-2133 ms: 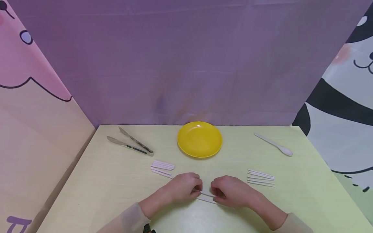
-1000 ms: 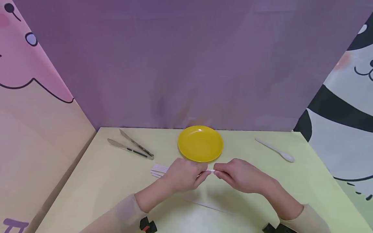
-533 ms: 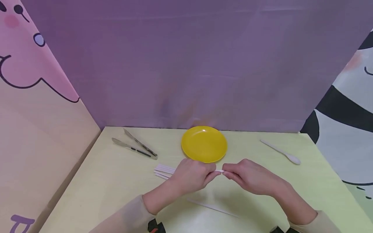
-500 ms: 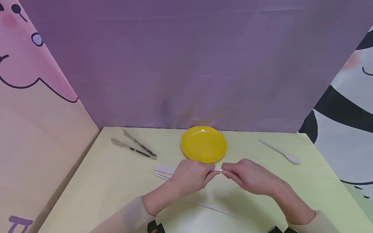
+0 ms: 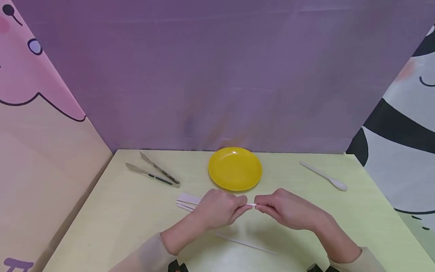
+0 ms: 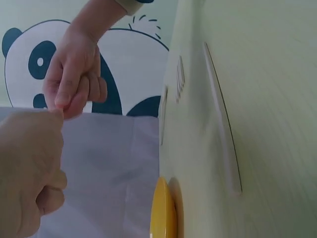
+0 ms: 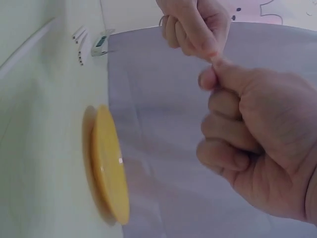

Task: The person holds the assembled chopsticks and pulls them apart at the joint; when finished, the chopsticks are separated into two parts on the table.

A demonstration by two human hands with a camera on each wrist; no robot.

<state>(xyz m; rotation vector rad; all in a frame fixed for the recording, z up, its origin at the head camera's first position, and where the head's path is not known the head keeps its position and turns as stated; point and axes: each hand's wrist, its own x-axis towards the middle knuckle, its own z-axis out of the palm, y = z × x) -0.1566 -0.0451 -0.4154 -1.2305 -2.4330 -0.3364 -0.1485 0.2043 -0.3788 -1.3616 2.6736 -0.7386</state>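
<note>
A short stretch of a thin white stick (image 5: 250,204) shows in the air between my hands; its ends are hidden in the fingers. My left hand (image 5: 219,207) pinches it between thumb and curled forefinger. From the other side my right hand (image 5: 289,209) pinches it the same way, fingertips almost meeting the left ones. Below them on the table lies a longer white stick (image 5: 246,244), slightly slanted. Several short white sticks (image 5: 187,200) lie side by side, partly behind the left hand. Another group of short sticks (image 6: 180,79) appears in the left wrist view, hidden by the right hand in the head view.
Just beyond the hands a yellow plate (image 5: 235,169) sits near the table's back edge. Metal tongs (image 5: 163,177) lie spread at the back left, and a pale spoon (image 5: 324,176) at the back right. A purple curtain (image 5: 217,75) hangs behind the table.
Two seconds ago both hands were low at two long sticks on the table. One stick has since been lifted between them. Over the last half second the hands have barely moved.
</note>
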